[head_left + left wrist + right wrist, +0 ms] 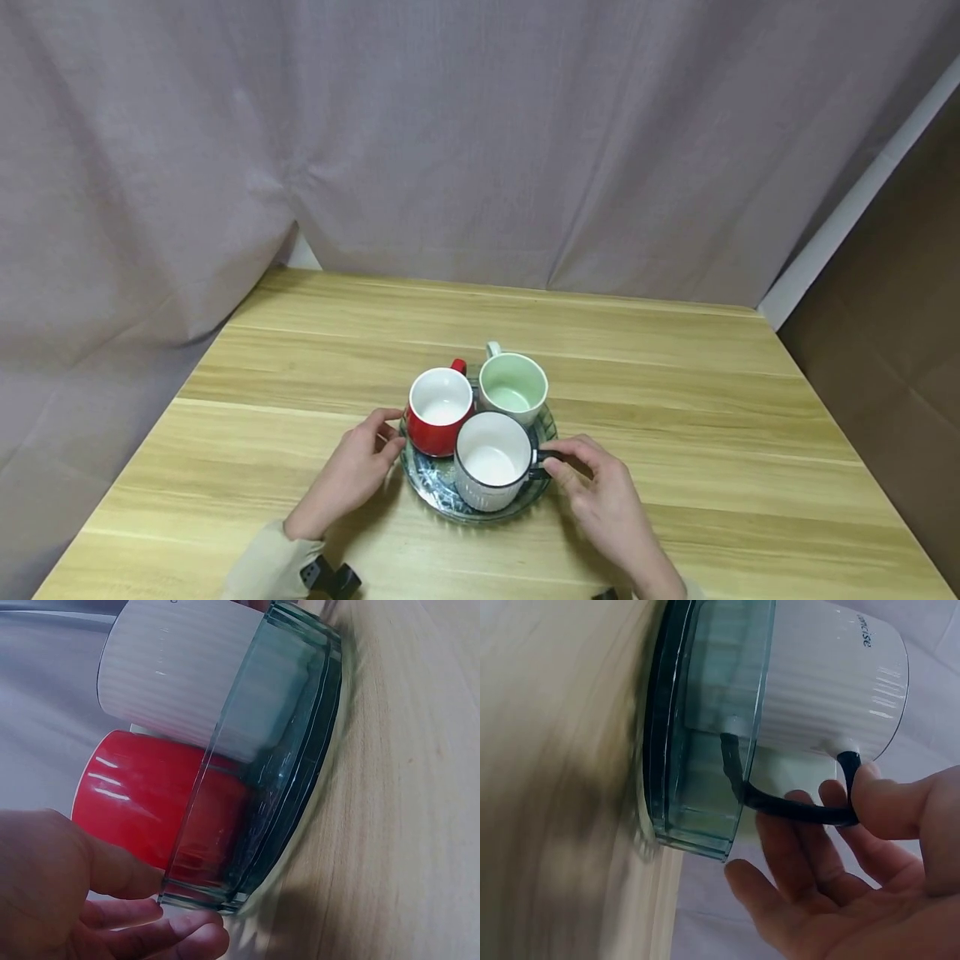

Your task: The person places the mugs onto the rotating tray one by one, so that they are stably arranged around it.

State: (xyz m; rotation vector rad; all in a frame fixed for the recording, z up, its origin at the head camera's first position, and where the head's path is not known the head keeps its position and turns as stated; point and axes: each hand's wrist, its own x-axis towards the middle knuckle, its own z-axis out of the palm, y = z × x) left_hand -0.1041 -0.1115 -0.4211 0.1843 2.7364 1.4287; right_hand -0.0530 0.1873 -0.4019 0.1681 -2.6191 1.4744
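A round, clear greenish glass dish [429, 486] stands on the table with three mugs in it. The red mug [431, 437], white inside, sits at its left; the pale green mug [517, 392] is at the back right. Closest to the person is the white ribbed mug [487, 492] with a dark rim and black handle [802, 810]. My left hand [360, 467] holds the dish's left edge, thumb [124, 874] at the rim beside the red mug. My right hand [603, 496] pinches the white mug's handle between thumb [885, 802] and fingers, on the dish's right side.
The light wooden table [712, 417] extends around the dish. A grey curtain [450, 150] hangs behind and to the left, and a brown panel [892, 333] stands along the right. Dark wrist devices [330, 577] show near the bottom edge.
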